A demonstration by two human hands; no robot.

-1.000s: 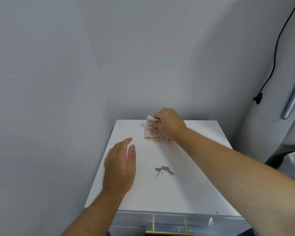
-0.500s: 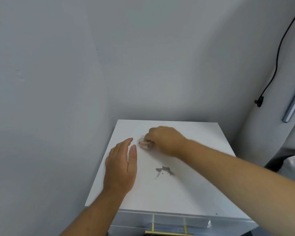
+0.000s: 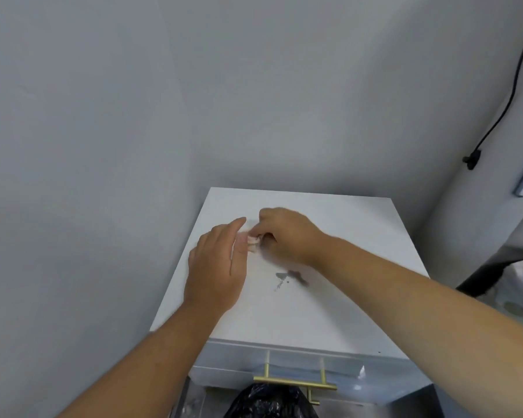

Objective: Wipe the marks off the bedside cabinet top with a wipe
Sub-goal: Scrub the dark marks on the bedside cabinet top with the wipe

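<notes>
Clutching the bunched wipe [image 3: 253, 240], the right hand [image 3: 284, 235] sits at the far left of the cabinet top [image 3: 344, 224]; the dark mark [image 3: 289, 277] lies just nearer and rightward. The left hand [image 3: 216, 267] rests flat, fingers straight, touching the wipe.

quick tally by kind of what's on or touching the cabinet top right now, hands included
hands: 2, left hand lying flat, right hand bunched around the wipe
wipe: 1, crumpled pinkish wipe at the right fingers
dark marks: 1 smear on the white cabinet top
total: 4
</notes>
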